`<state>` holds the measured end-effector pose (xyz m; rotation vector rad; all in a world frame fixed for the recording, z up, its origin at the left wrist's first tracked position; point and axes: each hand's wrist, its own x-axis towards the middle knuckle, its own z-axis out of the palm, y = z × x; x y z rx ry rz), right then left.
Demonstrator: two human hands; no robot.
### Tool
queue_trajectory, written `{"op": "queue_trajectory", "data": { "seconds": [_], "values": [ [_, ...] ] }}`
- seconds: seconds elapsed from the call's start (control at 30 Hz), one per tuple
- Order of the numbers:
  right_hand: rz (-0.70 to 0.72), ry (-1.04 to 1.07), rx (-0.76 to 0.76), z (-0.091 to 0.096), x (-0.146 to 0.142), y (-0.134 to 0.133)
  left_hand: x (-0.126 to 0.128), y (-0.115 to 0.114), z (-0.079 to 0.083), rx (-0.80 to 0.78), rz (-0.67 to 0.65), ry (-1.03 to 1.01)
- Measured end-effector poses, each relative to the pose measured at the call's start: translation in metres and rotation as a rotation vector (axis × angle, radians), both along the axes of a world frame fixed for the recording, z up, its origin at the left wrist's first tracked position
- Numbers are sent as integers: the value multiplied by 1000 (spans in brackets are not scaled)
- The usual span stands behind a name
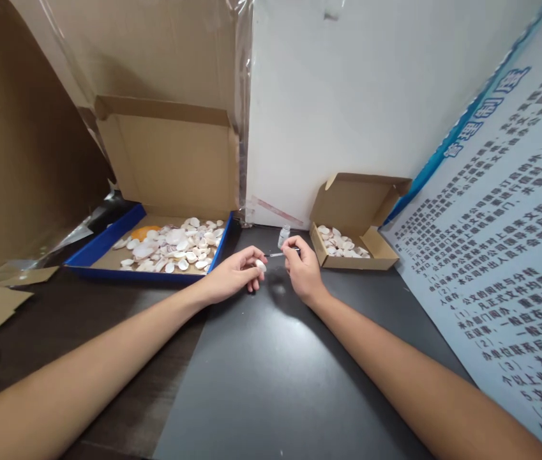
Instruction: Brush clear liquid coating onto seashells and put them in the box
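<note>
White shell (260,266): pinched in the fingertips of the person's left hand, above the grey mat, between the two boxes.
Left hand (233,275): curled, thumb and fingers gripping the shell.
Right hand (303,269): thumb and fingers closed around a thin stick-like tool (276,255); its dark tip points left, close to the shell, though whether they touch is unclear.
Clear bottle (283,236): small, standing just behind the right hand.
Blue-walled tray (131,275): on the left, holding many pale loose shells (175,246) and something orange (145,232), a raised cardboard flap behind.
Brown box (359,262): smaller, lid raised, on the right, with more pale shells inside.
Grey mat (251,377): smooth and shiny, beneath both hands.
Printed panel (486,268): slanting along the right, covered in Chinese characters.
</note>
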<state>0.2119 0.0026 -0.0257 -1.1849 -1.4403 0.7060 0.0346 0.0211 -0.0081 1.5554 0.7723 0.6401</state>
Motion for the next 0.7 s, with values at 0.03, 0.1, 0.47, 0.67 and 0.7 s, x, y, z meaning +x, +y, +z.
{"op": "queue_trajectory", "data": {
  "seconds": [0.03,0.1,0.47,0.67,0.7],
  "values": [
    [-8,39,2,1,-1,-1,1,0,0,-1,3,-5],
    [-13,90,3,4,-2,-2,2,0,-1,0,1,-10],
    [-11,16,31,9,-5,-7,3,1,1,-33,0,1],
    [-13,-80,60,9,-7,-10,2,0,4,-89,-7,-38],
    [-19,-88,61,9,-7,-10,2,1,3,-95,-8,-46]
  ]
}}
